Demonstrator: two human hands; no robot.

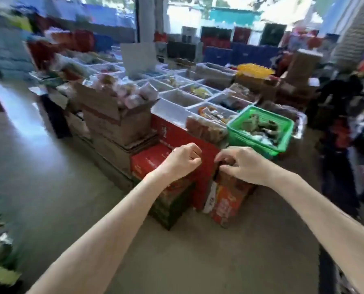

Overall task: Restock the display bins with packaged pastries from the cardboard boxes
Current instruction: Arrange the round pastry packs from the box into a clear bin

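The left hand (pixel 182 160) makes a curled grip with nothing visibly in it, poised over the printed red cardboard box (pixel 151 161) stacked on the floor. The right hand (pixel 239 164) curls its grip at the top edge of the taller red-and-orange carton (pixel 225 200) just beside it; whether it pinches a flap is unclear. Beyond both hands, clear plastic display bins (pixel 182 98) line the surface, and a brown cardboard box heaped with wrapped pastries (pixel 121 102) sits further left. A hard tug could tear the flap or tip the carton; the green plastic basket (pixel 261 129) overhangs nearby and might get knocked.
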